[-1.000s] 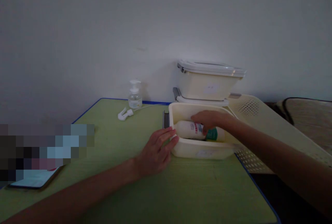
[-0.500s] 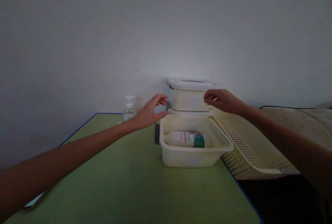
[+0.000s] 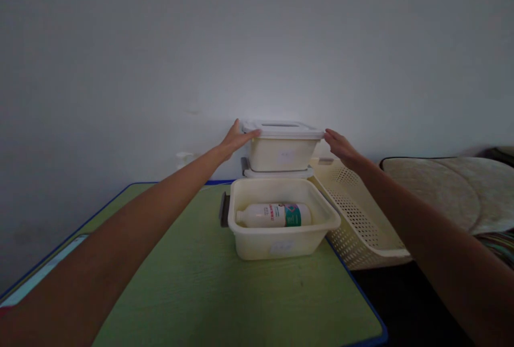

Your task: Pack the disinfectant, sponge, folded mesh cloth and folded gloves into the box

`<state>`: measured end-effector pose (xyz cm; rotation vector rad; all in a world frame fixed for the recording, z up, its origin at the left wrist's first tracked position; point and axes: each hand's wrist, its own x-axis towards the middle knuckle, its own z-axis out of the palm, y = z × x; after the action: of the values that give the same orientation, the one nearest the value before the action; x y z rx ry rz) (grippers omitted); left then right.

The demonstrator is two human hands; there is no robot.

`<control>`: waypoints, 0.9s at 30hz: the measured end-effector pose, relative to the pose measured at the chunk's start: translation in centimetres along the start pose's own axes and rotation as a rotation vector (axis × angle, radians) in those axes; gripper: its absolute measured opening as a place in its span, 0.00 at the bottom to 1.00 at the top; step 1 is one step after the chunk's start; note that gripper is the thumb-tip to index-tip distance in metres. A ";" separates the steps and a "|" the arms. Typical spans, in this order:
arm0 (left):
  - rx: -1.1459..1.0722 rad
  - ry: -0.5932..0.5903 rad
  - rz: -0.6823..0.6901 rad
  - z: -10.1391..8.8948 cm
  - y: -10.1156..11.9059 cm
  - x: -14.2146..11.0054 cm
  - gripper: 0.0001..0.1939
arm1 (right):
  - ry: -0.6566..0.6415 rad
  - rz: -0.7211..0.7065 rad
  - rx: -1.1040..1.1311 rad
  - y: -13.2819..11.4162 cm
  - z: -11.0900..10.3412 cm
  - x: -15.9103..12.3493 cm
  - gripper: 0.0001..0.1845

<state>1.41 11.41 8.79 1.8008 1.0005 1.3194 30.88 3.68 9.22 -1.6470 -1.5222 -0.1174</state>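
A cream storage box [image 3: 265, 154] with a white lid [image 3: 283, 130] stands at the back, stacked on another white lid [image 3: 277, 173]. My left hand [image 3: 237, 137] grips the left end of the upper lid, thumb along its front corner and fingers round the far side. At the right end, my right hand [image 3: 336, 142] has its fingertips against the lid's edge; part of its grip is hidden. Nearer to me sits an open cream box [image 3: 257, 245] with a grey latch [image 3: 224, 209] hanging at its left. Inside it a white bottle [image 3: 257, 215] lies on its side.
A green table [image 3: 193, 283] with a blue edge carries the boxes. To the right is a cream perforated basket [image 3: 353, 218], with a cushion [image 3: 433, 191] behind it. A pump bottle [image 3: 183, 158] shows partly behind my left arm. A phone-like flat object [image 3: 44, 269] lies at the left.
Both hands have moved from in front of the lidded box to the two ends of its lid. The view has shifted slightly to the right.
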 end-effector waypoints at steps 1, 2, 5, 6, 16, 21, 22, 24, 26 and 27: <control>-0.001 -0.008 0.002 0.1 0.0 0.1 0.46 | 0.007 -0.002 0.011 0.0 0.3 0.1 0.16; -0.003 -0.019 0.008 0.1 -0.1 0.3 0.43 | 0.015 -0.006 0.020 0.0 0.6 0.2 0.16; -0.024 -0.064 0.045 0.3 -0.5 0.5 0.31 | 0.039 -0.025 0.046 0.0 1.2 0.5 0.16; -0.036 -0.079 0.060 0.3 -0.7 0.6 0.29 | 0.043 -0.033 0.055 0.0 1.3 0.5 0.17; -0.180 -0.134 0.119 0.8 -1.9 1.3 0.27 | 0.051 -0.066 0.139 -0.4 1.8 0.8 0.17; -0.261 -0.133 0.175 0.3 -1.6 1.3 0.27 | 0.071 -0.091 0.193 -0.9 1.7 0.8 0.20; -0.272 -0.129 0.186 0.1 -1.5 1.2 0.28 | 0.079 -0.100 0.206 -1.1 1.7 0.7 0.21; -0.286 -0.122 0.208 -0.1 -1.2 0.9 0.30 | 0.100 -0.121 0.232 -1.6 1.5 0.4 0.25; -0.294 -0.113 0.229 -0.4 -1.0 0.3 0.32 | 0.122 -0.141 0.255 -2.0 1.3 -0.1 0.29; -0.295 -0.110 0.239 -0.6 -0.9 -0.1 0.33 | 0.134 -0.152 0.265 -2.3 1.2 -0.5 0.30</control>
<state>0.70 11.78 8.15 1.7796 0.5117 1.4097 28.24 3.78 9.33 -1.2902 -1.4897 -0.1003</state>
